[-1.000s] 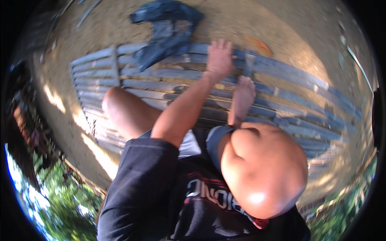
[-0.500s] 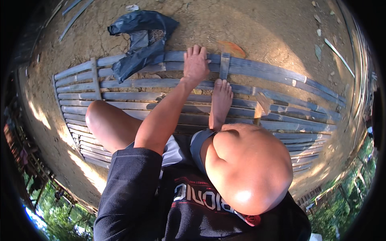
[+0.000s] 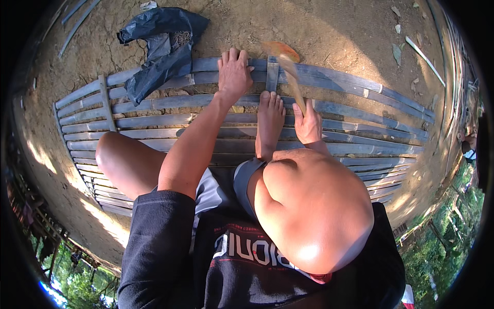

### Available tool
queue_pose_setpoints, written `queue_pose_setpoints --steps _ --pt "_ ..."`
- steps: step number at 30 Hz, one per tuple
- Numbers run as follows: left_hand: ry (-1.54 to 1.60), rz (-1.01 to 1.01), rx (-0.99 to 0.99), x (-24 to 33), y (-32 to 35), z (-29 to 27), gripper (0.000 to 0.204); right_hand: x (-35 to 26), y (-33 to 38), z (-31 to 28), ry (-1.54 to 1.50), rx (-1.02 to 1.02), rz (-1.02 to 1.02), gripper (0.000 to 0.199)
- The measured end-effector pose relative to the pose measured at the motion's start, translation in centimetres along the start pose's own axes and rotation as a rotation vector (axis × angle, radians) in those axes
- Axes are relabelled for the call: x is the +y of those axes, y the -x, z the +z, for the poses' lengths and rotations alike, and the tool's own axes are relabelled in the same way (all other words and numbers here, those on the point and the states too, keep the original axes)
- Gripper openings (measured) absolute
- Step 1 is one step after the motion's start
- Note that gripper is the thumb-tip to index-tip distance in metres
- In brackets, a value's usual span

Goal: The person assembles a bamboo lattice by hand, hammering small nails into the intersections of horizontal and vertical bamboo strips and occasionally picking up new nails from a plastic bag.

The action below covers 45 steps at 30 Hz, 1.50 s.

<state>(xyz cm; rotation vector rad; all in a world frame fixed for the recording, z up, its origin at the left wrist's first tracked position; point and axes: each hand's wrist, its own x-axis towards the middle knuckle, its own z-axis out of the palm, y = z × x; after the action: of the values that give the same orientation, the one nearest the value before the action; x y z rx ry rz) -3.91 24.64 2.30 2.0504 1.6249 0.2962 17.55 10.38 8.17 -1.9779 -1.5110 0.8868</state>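
Fingers of left hand lie flat on slats; right hand grips blade.

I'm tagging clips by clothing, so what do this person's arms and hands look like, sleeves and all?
Both hands are bare: no gloves, rings or watch show on the left hand or the right hand. The left arm is bare from the hand up to a short dark sleeve of a black shirt with light lettering on the chest. The right arm is mostly hidden behind the raised knee, so its sleeve cannot be seen.
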Motion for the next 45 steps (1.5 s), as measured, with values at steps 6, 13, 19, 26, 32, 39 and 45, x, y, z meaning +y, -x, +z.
queue_pose_setpoints --steps 6,13,19,26,32,39,45 --pt "0.008 0.004 0.004 -0.5 0.8 0.2 0.033 -1.4 -0.9 -0.8 -0.019 0.037 -0.045 0.033" --pt "-0.017 0.009 0.007 -0.1 -0.6 0.0 0.032 1.9 -1.7 -0.2 0.101 -0.083 -0.011 0.034" --pt "-0.014 0.006 0.014 0.1 -0.8 0.0 0.032 2.3 -1.0 0.0 0.074 -0.07 -0.073 0.035" --pt "-0.002 0.018 0.016 0.0 -0.9 -0.1 0.032 2.5 0.0 0.4 -0.11 0.101 -0.232 0.035" --pt "-0.018 0.015 0.009 -0.2 -0.4 -0.1 0.032 2.5 -1.4 0.3 0.068 -0.129 -0.064 0.037" --pt "-0.004 0.029 0.007 0.1 -0.1 0.1 0.033 3.3 -2.8 0.5 0.126 -0.131 -0.051 0.035" --pt "0.006 0.026 -0.001 0.1 -0.7 -0.2 0.033 4.7 -1.5 0.9 0.146 -0.129 -0.051 0.04"
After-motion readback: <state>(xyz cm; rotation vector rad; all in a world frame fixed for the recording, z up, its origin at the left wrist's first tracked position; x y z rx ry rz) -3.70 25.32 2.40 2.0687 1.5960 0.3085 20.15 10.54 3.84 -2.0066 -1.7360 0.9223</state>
